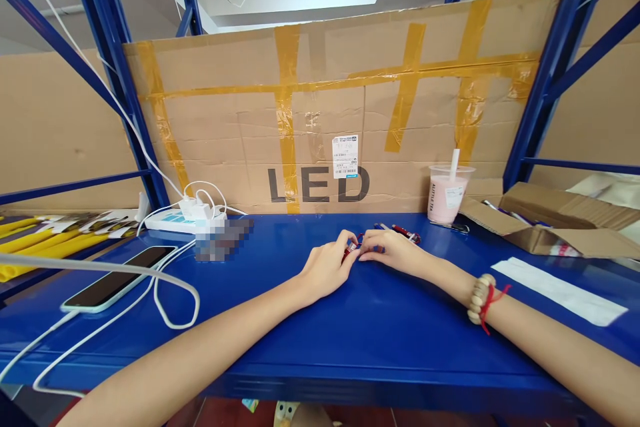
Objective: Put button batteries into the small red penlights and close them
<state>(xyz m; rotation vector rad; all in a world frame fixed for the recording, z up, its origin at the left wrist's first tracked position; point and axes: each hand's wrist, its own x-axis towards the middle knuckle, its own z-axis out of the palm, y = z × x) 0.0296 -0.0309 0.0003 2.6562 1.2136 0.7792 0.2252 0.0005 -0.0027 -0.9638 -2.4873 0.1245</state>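
Note:
Over the blue shelf top, both of my hands meet near the middle. My left hand (325, 265) is closed, with a small shiny red item (349, 250) pinched between thumb and fingers. Its exact kind is too small to make out. My right hand (395, 251) reaches in from the other side with its fingertips pinched together, almost touching the left fingers. A bit of dark blue and red shows at those fingertips, but what they grip is mostly hidden. Just behind the right hand lie several small red and dark blue pieces (407, 234), partly covered by it.
A pink drink cup (447, 195) with a straw stands at back right, beside an open cardboard box (545, 233) and a white strip (557, 290). Left are a charging phone (120, 278), a power strip (167, 219) and loose white cables. Taped cardboard (240, 133) closes the back.

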